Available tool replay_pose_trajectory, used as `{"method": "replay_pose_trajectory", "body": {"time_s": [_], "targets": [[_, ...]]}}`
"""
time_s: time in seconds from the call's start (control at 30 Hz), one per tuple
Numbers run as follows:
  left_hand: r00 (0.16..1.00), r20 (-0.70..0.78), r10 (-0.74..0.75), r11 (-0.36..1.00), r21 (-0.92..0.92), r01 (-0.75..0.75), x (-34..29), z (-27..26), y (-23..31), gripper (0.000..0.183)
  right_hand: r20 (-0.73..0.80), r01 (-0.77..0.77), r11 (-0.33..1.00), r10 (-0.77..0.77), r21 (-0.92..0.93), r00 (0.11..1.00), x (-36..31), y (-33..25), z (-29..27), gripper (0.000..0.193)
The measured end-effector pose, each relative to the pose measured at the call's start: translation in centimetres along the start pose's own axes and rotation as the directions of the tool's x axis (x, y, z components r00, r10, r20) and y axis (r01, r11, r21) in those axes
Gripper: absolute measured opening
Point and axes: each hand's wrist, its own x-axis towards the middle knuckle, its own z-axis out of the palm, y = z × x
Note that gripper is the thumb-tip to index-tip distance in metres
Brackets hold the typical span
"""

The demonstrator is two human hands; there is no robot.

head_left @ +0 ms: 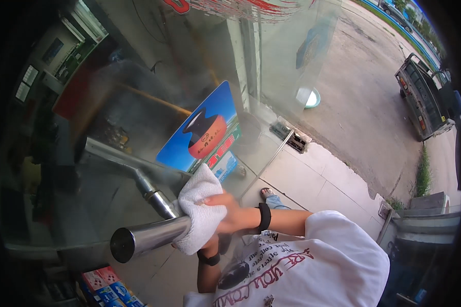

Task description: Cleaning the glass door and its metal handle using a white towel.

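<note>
A bunched white cloth point(202, 199) is wrapped around a thick, shiny metal bar handle point(151, 238) that stands off a glass door. My right hand point(228, 210) grips the cloth from above and the right, thumb pressed into its folds. Beneath, my left hand point(210, 247) reaches up against the underside of the cloth. Most of its fingers are hidden; a fingertip seems to show at the cloth's lower edge. A metal bracket point(156, 197) joins the bar's side near the cloth. Each wrist has a black band.
Behind the bar, a blue picture sticker point(205, 128) is on the glass. Red and blue boxes point(110, 286) stand at lower left. Pale floor tiles point(317, 174) run beside a floor fitting point(292, 137). Outside are a basin point(311, 97) and a cargo vehicle point(422, 97).
</note>
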Motion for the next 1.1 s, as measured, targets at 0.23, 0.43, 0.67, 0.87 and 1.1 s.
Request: {"method": "replay_pose_trajectory", "body": {"time_s": [0.23,0.43,0.67,0.87,1.1], "targets": [[0.991,0.137,0.004,0.937,-0.346,0.044,-4.9,1.5,1.2,0.057,0.063,-0.278,0.949,0.290,-0.148,0.955,-6.5,2.0,-4.5,0.038],[0.783,0.594,-0.186,0.357,-0.701,0.617,-7.3,2.0,0.0,0.029,0.301,-0.459,0.829,0.548,-0.320,0.781,-5.6,0.5,-8.3,0.042],[0.989,-0.147,-0.034,0.864,-0.501,-0.045,1.5,-0.1,2.9,0.064,0.208,0.003,0.986,0.033,-0.169,0.978,0.1,-3.6,-5.4,0.047],[0.978,-0.102,-0.183,0.881,-0.459,0.117,8.6,-1.5,0.0,0.058,0.252,-0.027,1.000,0.026,0.001,0.967,9.8,-7.8,-1.7,0.056],[0.972,0.044,-0.230,0.805,-0.553,0.215,4.4,-0.5,0.8,0.052,0.208,0.321,0.936,-0.289,-0.146,0.935,10.7,-7.0,0.3,0.052]]}}
